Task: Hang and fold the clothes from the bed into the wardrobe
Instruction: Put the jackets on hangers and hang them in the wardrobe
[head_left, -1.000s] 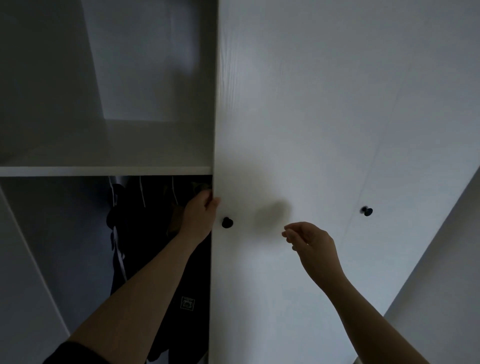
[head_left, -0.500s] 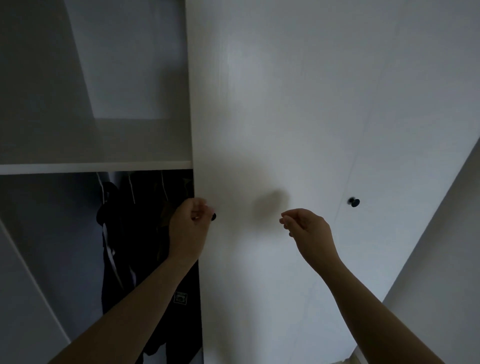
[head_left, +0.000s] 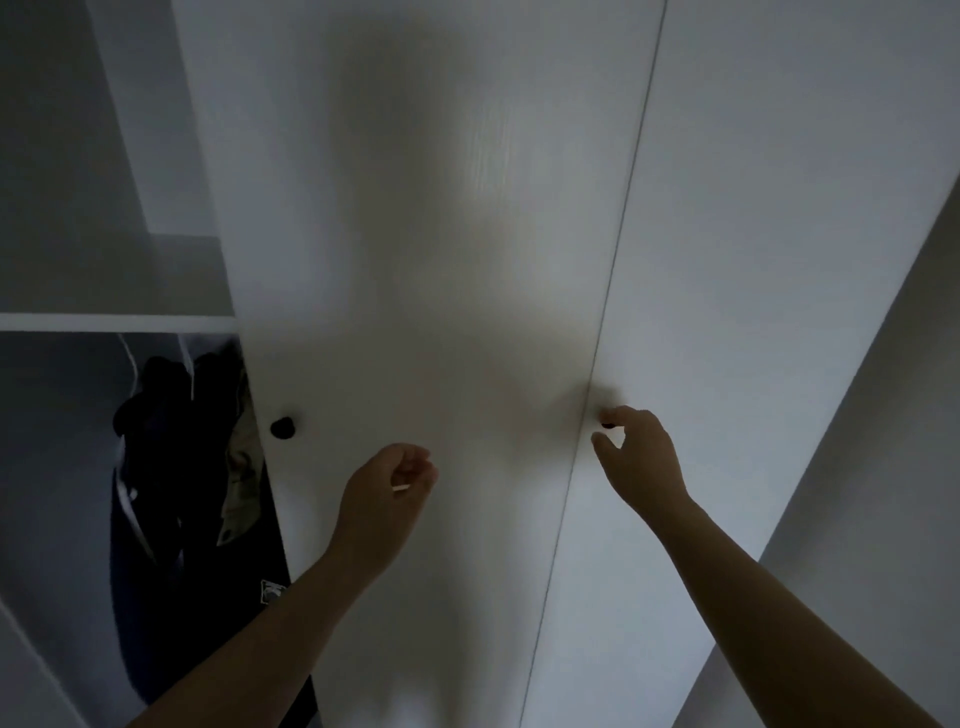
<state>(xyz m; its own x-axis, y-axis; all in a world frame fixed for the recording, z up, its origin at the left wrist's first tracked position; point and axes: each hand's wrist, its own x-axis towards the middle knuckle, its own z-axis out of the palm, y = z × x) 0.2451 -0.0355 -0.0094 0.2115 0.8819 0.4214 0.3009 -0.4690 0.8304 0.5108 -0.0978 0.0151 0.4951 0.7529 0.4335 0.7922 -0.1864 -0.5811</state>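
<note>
The white wardrobe has its left door (head_left: 415, 260) partly open, with a black knob (head_left: 283, 427) near its edge. Dark clothes (head_left: 171, 467) hang inside the gap at the left, one with a small logo patch (head_left: 272, 591). My left hand (head_left: 389, 488) hovers in front of the left door, to the right of its knob, fingers loosely curled and holding nothing. My right hand (head_left: 636, 457) is at the right door (head_left: 779, 260); its index finger curls over that door's small black knob (head_left: 607, 425), with the thumb just below.
A white shelf (head_left: 114, 322) runs above the hanging clothes, with a bare compartment over it. A white side panel or wall (head_left: 883, 467) rises at the far right. The seam between the two doors runs down the middle.
My left hand has let go of the left door's knob and drifted right. My right hand has moved right onto the right door's knob. The gap at the left looks narrower.
</note>
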